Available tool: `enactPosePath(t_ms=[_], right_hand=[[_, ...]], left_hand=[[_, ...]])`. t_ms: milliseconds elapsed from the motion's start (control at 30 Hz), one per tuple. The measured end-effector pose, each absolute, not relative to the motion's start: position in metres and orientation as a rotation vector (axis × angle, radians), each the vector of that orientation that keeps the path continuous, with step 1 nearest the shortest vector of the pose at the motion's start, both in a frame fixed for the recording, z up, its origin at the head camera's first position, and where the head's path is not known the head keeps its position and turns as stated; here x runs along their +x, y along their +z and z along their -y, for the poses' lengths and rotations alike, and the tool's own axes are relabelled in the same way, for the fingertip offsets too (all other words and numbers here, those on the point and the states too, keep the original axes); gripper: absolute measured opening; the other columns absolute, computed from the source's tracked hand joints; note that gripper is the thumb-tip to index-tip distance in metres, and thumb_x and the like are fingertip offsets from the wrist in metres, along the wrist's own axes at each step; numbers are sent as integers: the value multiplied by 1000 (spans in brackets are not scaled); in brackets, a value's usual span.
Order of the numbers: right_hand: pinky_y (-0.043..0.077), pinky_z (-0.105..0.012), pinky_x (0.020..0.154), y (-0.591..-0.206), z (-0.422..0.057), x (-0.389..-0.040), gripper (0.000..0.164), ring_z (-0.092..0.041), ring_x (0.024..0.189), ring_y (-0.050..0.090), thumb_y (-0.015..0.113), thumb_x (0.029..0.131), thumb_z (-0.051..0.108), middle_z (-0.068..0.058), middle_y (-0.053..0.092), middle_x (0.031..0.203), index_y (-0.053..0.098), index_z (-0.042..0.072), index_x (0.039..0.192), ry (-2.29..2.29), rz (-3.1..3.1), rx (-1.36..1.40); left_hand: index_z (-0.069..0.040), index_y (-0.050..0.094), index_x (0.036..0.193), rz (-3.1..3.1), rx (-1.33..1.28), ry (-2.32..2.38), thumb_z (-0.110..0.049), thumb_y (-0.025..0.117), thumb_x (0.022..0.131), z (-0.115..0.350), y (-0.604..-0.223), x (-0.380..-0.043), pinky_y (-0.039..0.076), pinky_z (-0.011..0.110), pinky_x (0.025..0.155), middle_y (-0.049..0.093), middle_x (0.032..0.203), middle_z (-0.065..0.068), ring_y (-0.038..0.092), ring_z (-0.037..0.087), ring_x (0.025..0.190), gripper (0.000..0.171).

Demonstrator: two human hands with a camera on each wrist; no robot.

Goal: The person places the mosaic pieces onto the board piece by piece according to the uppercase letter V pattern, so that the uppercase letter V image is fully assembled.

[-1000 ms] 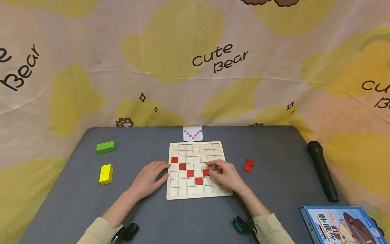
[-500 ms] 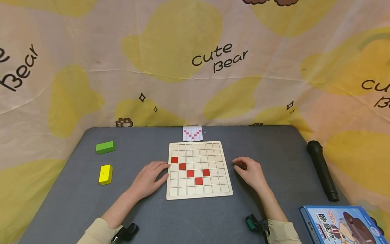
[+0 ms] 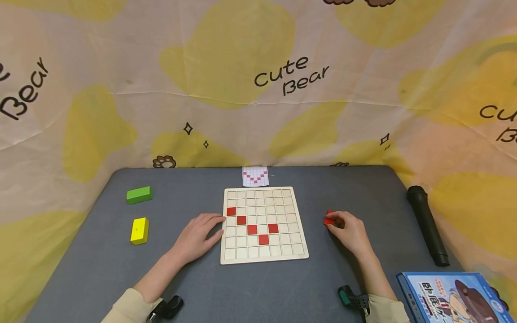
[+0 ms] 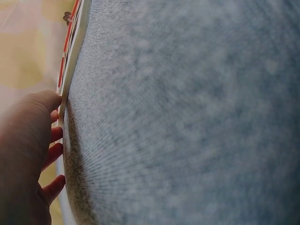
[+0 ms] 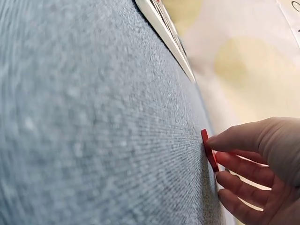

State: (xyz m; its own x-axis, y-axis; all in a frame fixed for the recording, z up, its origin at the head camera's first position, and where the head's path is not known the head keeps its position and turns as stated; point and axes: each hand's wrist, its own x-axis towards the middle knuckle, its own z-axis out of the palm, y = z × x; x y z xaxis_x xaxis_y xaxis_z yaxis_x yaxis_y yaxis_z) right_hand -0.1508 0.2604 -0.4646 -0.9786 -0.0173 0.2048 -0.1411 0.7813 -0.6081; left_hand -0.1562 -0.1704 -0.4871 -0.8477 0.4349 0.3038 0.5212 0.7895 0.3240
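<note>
A pale square grid board point(image 3: 286, 237) lies mid-table, with several red tiles set in its cells, one of them a red tile point(image 3: 264, 239) at the lowest point of a V-like line. My left hand point(image 3: 195, 237) rests its fingertips against the board's left edge, fingers mostly straight. To the right of the board, my right hand point(image 3: 350, 233) pinches a loose red tile point(image 3: 327, 221) between thumb and fingers, low at the tabletop. Behind it, a second red tile point(image 3: 330, 211) is partly covered by the fingers. The right wrist view shows the thumb point(image 5: 236, 137) against the red tile's edge.
A small pattern card point(image 3: 255, 177) with a pink V stands behind the board. Green point(image 3: 139, 195) and yellow point(image 3: 139, 231) blocks lie at the left. A black microphone point(image 3: 428, 226) and a blue box point(image 3: 452, 296) are at the right.
My right hand has left the board, where a red tile shows uncovered, and moved right to the loose red tiles, taking hold of one. My left hand has stayed put.
</note>
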Motion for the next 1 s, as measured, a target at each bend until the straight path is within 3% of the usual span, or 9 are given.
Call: enactPosePath(t_ms=[667, 1000], right_hand=[[52, -46, 80, -468, -257, -152, 29, -29, 89, 65, 79, 79, 6, -14, 68, 106, 72, 3, 107, 974, 2813, 177], [52, -43, 79, -469, -241, -159, 28, -24, 85, 63, 81, 78, 6, -7, 69, 96, 73, 6, 105, 1021, 2772, 216]], left_hand=[[-11, 66, 124, 2759, -757, -596, -28, 70, 91, 170, -487, -156, 46, 51, 92, 63, 122, 7, 57, 27, 115, 37], [-11, 66, 123, 2736, -767, -602, -26, 70, 91, 171, -488, -157, 46, 50, 92, 63, 121, 7, 57, 27, 114, 35]])
